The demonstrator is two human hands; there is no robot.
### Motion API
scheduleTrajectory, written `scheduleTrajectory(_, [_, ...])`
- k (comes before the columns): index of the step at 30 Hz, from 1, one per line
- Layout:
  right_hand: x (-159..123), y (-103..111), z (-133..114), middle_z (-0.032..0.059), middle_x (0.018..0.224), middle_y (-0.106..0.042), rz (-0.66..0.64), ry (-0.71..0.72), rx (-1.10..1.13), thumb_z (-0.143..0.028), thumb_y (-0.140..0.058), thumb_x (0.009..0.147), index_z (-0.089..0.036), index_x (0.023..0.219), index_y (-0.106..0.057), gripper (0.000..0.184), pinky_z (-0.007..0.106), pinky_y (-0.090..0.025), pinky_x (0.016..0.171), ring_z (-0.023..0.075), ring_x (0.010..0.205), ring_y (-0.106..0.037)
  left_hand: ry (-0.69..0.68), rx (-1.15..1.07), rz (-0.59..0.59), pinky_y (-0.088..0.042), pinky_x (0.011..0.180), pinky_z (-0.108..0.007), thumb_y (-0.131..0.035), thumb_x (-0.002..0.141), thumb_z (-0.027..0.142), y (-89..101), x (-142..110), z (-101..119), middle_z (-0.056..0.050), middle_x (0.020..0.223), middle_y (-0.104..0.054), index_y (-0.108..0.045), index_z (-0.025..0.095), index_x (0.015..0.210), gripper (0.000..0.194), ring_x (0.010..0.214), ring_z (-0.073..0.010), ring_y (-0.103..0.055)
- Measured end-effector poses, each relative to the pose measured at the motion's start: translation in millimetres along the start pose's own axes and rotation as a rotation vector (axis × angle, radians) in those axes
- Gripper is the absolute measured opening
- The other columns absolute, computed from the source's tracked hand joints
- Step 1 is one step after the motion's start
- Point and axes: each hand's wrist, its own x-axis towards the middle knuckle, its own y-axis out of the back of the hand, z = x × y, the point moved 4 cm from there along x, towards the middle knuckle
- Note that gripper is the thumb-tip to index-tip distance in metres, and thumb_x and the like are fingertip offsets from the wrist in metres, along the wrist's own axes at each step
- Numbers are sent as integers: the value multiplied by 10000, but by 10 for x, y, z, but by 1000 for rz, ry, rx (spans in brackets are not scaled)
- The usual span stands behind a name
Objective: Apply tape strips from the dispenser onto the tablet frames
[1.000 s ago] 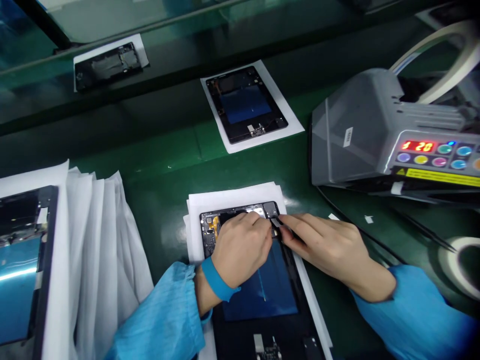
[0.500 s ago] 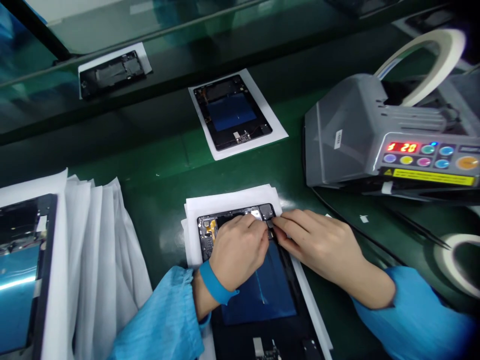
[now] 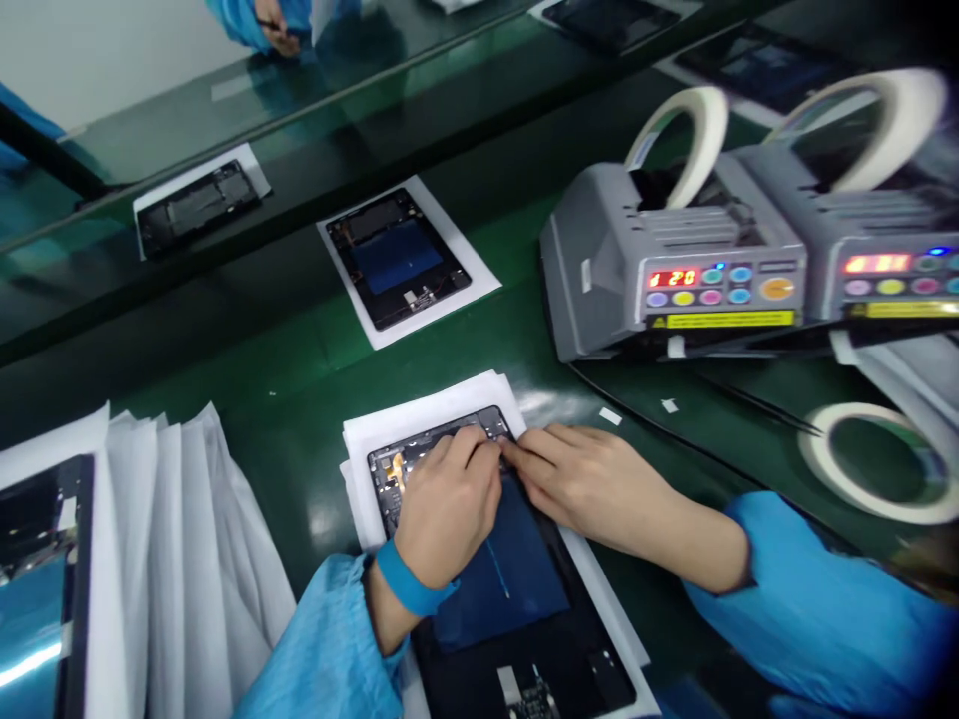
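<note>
An opened tablet (image 3: 580,644) lies on white sheets (image 3: 420,407) in front of me, with a blue battery panel (image 3: 509,584) and bare circuit parts showing. Over its upper part is my left hand (image 3: 450,504), wearing a blue wristband (image 3: 412,581), fingers curled into a pinch. My right hand (image 3: 599,484) reaches in from the right, its fingers pressed together at the tablet's upper right corner. The fingertips of both hands meet there. Whatever lies between them is too small and covered to make out.
Two grey tape dispensers (image 3: 599,265) with tape rolls stand at right. Tweezers (image 3: 756,404) touch a tape roll (image 3: 824,469). Another opened tablet (image 3: 401,260) lies ahead; one more (image 3: 45,589) rests left by layered white sheets (image 3: 169,539). Across the bench is another person's hand (image 3: 277,25).
My view has swung right, so the second dispenser shows more fully and another person's hand appears at the top. Both my hands stay together at the tablet's upper right corner.
</note>
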Motion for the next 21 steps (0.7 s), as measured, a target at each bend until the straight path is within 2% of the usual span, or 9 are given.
scheduleTrajectory(3, [-187,66,72,60,882,-646,92,-27,108,-209,-516,874,-125,1135,-612,290,316,-467,670,172,775,-581,-160,157,-56,-523,760,-376,-468,911,136,48,-11,65,-82,1267,-591,-577,143,1169,280,883,-223,-560])
scheduleTrajectory(6, [-511,289,319,66,942,-664,323,-145,103,-171,-558,848,-156,1122,-603,278,316,-502,727,171,835,-602,-259,296,-102,-519,678,-381,-470,880,92,67,-10,93,-70,1340,-562,-551,124,1248,378,816,-232,-539])
scheduleTrajectory(8, [-793,466,559,79,962,-661,471,-283,-30,-121,-610,802,-172,1159,-579,362,324,-512,741,184,861,-609,-268,330,-85,-511,647,-379,-461,871,82,69,-5,84,-70,1351,-557,-550,110,1260,400,793,-236,-528])
scheduleTrajectory(10, [-1066,602,797,95,954,-657,559,-402,-250,-100,-659,760,-174,1195,-561,452,341,-513,721,207,842,-612,-263,323,-64,-509,644,-376,-447,880,93,65,-6,72,-71,1350,-559,-553,103,1263,398,782,-233,-522])
scheduleTrajectory(12, [-1271,658,1005,117,947,-658,575,-467,-442,-121,-678,755,-154,1210,-556,473,362,-505,715,235,835,-615,-263,312,-50,-508,650,-371,-435,894,112,65,-16,65,-65,1353,-557,-550,117,1275,398,763,-222,-515])
scheduleTrajectory(14, [-1383,633,1183,134,979,-663,527,-505,-513,-162,-654,791,-143,1207,-566,427,362,-496,746,248,868,-619,-274,315,-37,-504,654,-366,-434,896,116,76,-32,62,-58,1354,-557,-547,141,1283,404,748,-214,-510])
scheduleTrajectory(18, [-1407,551,1400,126,1027,-676,442,-530,-492,-229,-551,881,-156,1123,-640,269,309,-462,773,212,888,-623,-287,357,-29,-489,660,-359,-456,873,83,92,-46,76,-48,1331,-578,-563,175,1270,422,749,-207,-511])
scheduleTrajectory(21, [-1376,579,1463,88,967,-697,465,-540,-452,-260,-548,880,-194,970,-695,184,295,-444,726,181,834,-622,-242,379,-59,-480,653,-366,-479,875,104,93,-47,129,-55,1316,-588,-572,169,1260,402,756,-208,-519])
